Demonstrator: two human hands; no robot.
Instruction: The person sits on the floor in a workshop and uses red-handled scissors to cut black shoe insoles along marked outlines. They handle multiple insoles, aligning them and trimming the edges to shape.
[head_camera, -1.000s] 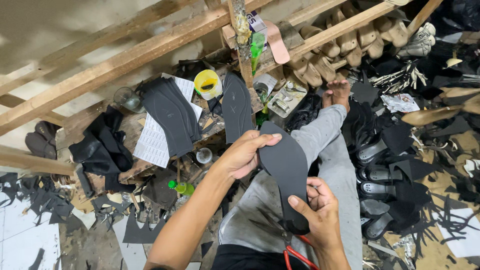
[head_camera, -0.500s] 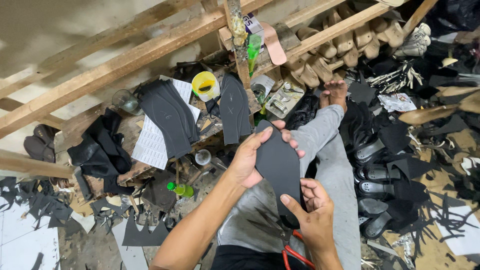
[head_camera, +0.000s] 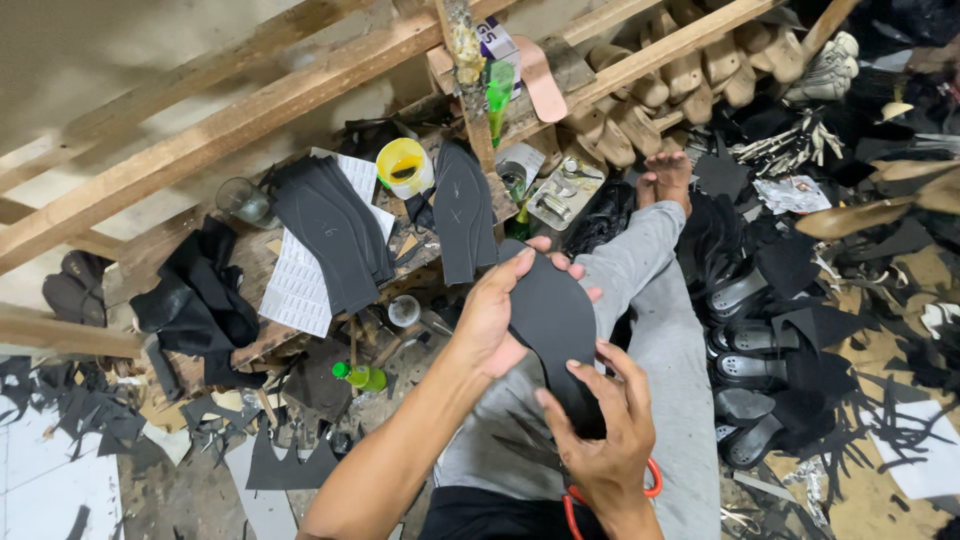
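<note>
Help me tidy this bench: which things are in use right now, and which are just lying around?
In use: dark sole piece, held by left hand and right hand.

Lying about: stack of dark soles, yellow glue pot, green bottle, wooden lasts, black scraps.

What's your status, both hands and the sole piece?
Left hand grips the black sole piece at its wide end. Right hand pinches the narrow end, red-handled scissors under it. Nothing between the hands.

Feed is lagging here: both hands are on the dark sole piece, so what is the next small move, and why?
Probably steady the dark sole piece with the left hand while the right hand frees the orange-handled scissors below it; the piece is held in the air, uncut.
</note>
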